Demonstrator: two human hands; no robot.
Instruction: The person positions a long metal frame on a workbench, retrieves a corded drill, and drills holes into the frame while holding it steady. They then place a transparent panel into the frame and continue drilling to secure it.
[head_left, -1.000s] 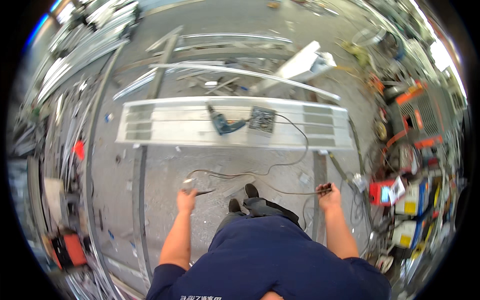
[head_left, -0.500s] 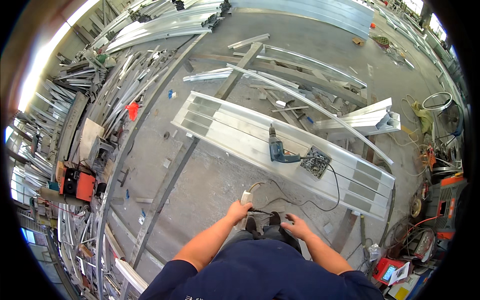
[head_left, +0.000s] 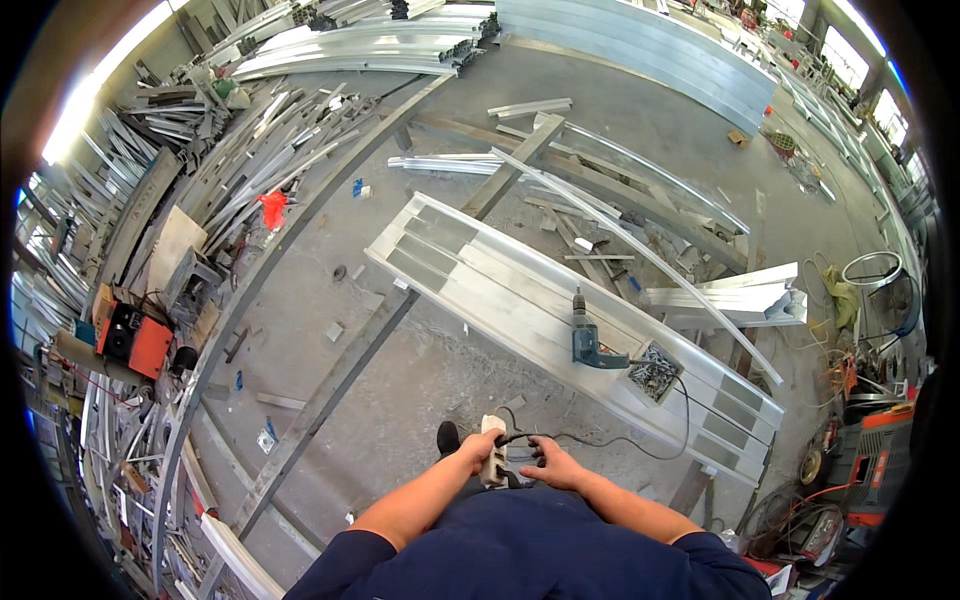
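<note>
The left hand (head_left: 483,447) is wrapped round the power strip (head_left: 494,452), which hangs in front of the shirt (head_left: 520,550), off the near long edge of the panel (head_left: 490,290). The right hand (head_left: 556,465) is just beside it, thumb and fingers parted, next to the dark cord (head_left: 640,443) — whether they pinch it, I cannot tell. The cord loops from the panel's near edge, toward the right end, back to the hands.

On the panel, right of its middle, lies the drill (head_left: 592,343), chuck toward the far long edge. Its handle points at the box (head_left: 653,373) of screws, nearer the right end. A thin rail (head_left: 640,237) slants past the far edge, ending by the far right corner. Under the left end runs a beam (head_left: 340,375).
</note>
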